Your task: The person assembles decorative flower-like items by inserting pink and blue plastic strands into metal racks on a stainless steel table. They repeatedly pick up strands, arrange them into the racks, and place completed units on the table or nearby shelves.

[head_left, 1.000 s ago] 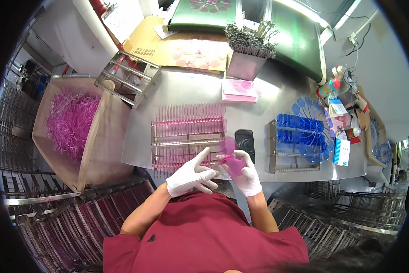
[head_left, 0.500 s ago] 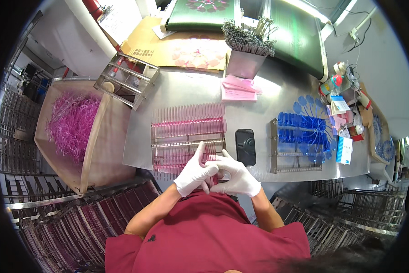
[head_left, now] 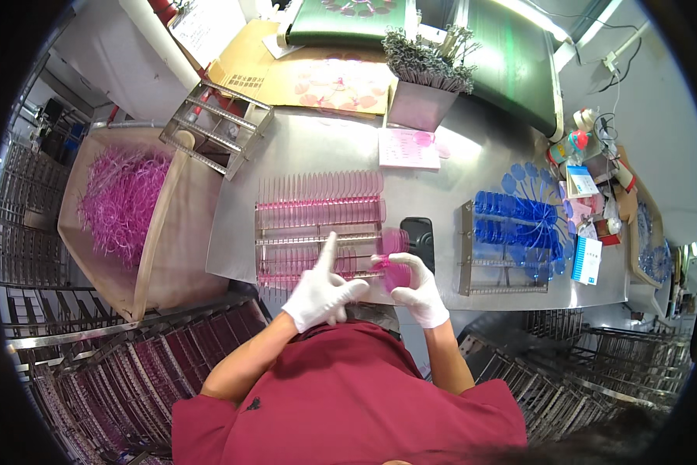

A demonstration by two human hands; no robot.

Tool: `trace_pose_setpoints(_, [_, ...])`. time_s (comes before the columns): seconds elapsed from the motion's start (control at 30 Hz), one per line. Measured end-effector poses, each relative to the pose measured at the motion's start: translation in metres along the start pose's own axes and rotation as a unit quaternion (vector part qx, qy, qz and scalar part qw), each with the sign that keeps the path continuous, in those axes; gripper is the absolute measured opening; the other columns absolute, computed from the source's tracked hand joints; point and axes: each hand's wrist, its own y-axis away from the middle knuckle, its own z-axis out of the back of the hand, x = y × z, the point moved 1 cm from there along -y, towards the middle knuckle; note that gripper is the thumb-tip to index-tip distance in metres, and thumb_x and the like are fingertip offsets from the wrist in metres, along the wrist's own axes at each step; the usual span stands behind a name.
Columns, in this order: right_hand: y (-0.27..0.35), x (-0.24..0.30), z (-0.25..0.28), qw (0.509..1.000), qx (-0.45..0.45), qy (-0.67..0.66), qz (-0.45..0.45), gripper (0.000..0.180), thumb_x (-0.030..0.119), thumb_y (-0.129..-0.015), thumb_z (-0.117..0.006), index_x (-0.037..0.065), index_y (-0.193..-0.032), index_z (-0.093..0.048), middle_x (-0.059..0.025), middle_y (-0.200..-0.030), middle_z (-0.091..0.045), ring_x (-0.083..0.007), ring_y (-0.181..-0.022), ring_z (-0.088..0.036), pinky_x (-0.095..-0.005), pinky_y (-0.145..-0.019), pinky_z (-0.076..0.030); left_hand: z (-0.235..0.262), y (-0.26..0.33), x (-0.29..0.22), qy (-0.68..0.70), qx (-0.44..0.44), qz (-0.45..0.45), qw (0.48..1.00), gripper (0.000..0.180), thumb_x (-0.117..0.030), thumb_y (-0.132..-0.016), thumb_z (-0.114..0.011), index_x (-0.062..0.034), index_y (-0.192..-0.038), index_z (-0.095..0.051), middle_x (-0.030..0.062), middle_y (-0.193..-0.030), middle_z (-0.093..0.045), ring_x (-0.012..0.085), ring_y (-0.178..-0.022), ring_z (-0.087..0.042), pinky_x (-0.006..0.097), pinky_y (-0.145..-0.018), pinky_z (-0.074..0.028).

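Pink translucent plastic discs point(head_left: 396, 273), thin and glossy, sit pinched in the white-gloved right hand point(head_left: 418, 291), its fingers point(head_left: 387, 260) curled closed around the small stack from the 3 o'clock side. At 9 o'clock of that hand, the white-gloved left hand point(head_left: 321, 291) holds nothing: its fingers are spread, the forefinger pointing straight toward 12 o'clock, the thumb reaching toward the discs without touching them. Both hands hover over the near edge of the dull brushed-steel surface point(head_left: 317, 151). Just beyond the fingers, toward 12 o'clock, stands a wire-toothed metal rack point(head_left: 317, 225) filled with rows of upright pink discs. A flat black rectangular phone point(head_left: 420, 234) lies just beside the rack's right end. Farther toward 3 o'clock, a second metal rack point(head_left: 507, 248) carries blue translucent discs.
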Motion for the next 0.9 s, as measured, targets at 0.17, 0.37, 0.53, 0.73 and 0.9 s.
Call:
trace_pose_setpoints(0.17, [-0.016, -0.031, 0.004, 0.948, 0.068, 0.309, -0.018, 0.057, 0.013, -0.082, -0.088, 0.008, -0.136, -0.071, -0.0052, -0.14, -0.07, -0.0205, -0.145, -0.055, -0.0475, -0.134, -0.018, 0.043, -0.017, 0.05, -0.503, -0.101, -0.419, 0.749, 0.086, -0.034, -0.084, -0.087, -0.001, -0.155, -0.053, 0.0203, -0.14, -0.067, 0.0419, -0.129, -0.065, 0.051, -0.109, -0.053])
trace_pose_setpoints(0.37, [-0.022, -0.041, -0.016, 0.869, 0.101, 0.479, 0.066, 0.056, 0.028, -0.076, -0.089, 0.018, -0.128, -0.072, -0.0065, -0.135, -0.067, -0.0287, -0.139, -0.059, -0.0701, -0.129, -0.017, 0.043, -0.032, 0.065, -0.609, -0.004, -0.348, 0.713, 0.082, -0.05, -0.093, -0.074, -0.0012, -0.156, -0.052, 0.0215, -0.164, -0.048, 0.0435, -0.152, -0.043, 0.058, -0.127, -0.032])
trace_pose_setpoints(0.53, [-0.015, -0.034, -0.017, 0.783, 0.112, 0.598, 0.133, 0.058, 0.03, -0.074, -0.09, 0.019, -0.128, -0.072, -0.009, -0.137, -0.065, -0.0316, -0.135, -0.06, -0.0787, -0.125, -0.015, 0.048, -0.033, 0.069, -0.623, 0.004, -0.351, 0.699, 0.082, -0.053, -0.095, -0.071, -0.0013, -0.156, -0.052, 0.0212, -0.163, -0.049, 0.0436, -0.153, -0.042, 0.057, -0.128, -0.031])
trace_pose_setpoints(0.73, [-0.002, -0.019, 0.019, 0.808, 0.105, 0.577, 0.059, 0.075, 0.038, -0.083, -0.086, 0.017, -0.151, -0.063, -0.0156, -0.148, -0.065, -0.0427, -0.155, -0.039, -0.0757, -0.126, -0.013, 0.036, -0.033, 0.071, -0.62, -0.032, -0.343, 0.705, 0.086, -0.053, -0.092, -0.075, -0.0053, -0.159, -0.05, 0.0194, -0.164, -0.049, 0.0416, -0.154, -0.042, 0.062, -0.128, -0.028])
trace_pose_setpoints(0.9, [0.007, -0.011, 0.051, 0.875, 0.04, 0.481, -0.038, 0.077, 0.032, -0.087, -0.081, 0.017, -0.159, -0.056, -0.0219, -0.164, -0.05, -0.0422, -0.163, -0.026, -0.0531, -0.132, -0.021, 0.001, -0.048, 0.062, -0.588, 0.004, -0.412, 0.696, 0.087, -0.056, -0.089, -0.075, -0.0123, -0.16, -0.05, 0.0133, -0.167, -0.046, 0.0372, -0.156, -0.041, 0.063, -0.129, -0.025])
